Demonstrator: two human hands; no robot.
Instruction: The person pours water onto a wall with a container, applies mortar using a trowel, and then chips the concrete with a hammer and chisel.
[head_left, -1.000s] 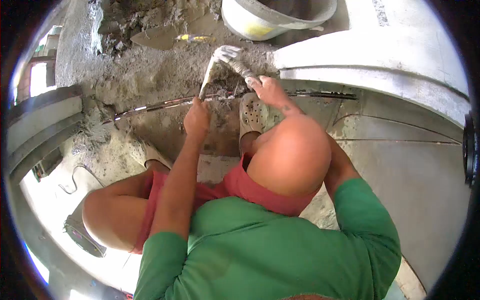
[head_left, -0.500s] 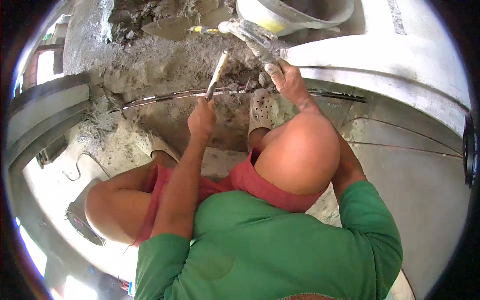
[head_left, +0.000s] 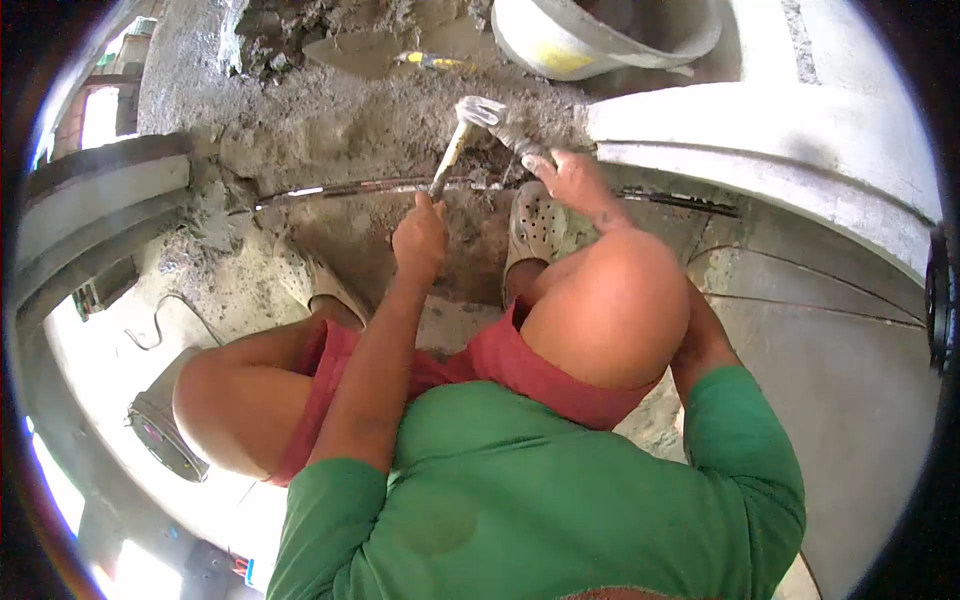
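Note:
My left hand [head_left: 420, 240] is closed around a chisel [head_left: 453, 155] with a pale, worn upper part, held slanting upward; its lower end is hidden by the hand. In my right hand [head_left: 577, 185] is a claw hammer [head_left: 512, 136], gripped by its dusty grey handle. The hammer's head meets the top of the chisel, or is very close to it. Both tools are over rough, broken mortar [head_left: 340, 150], beside a groove with thin bars [head_left: 390, 184] running across it.
A pale bucket [head_left: 560, 45] stands at the top. Left of it a trowel [head_left: 350, 55] lies on rubble near a yellow-handled tool [head_left: 432, 61]. White curved ledges [head_left: 760, 130] border the right. My clogs [head_left: 537, 220] straddle the work spot. A fan-like object [head_left: 165, 440] is lower left.
My right hand has brought the hammer down and left, from beside the bucket to the chisel's top. The left hand still grips the chisel; the whole view has shifted slightly.

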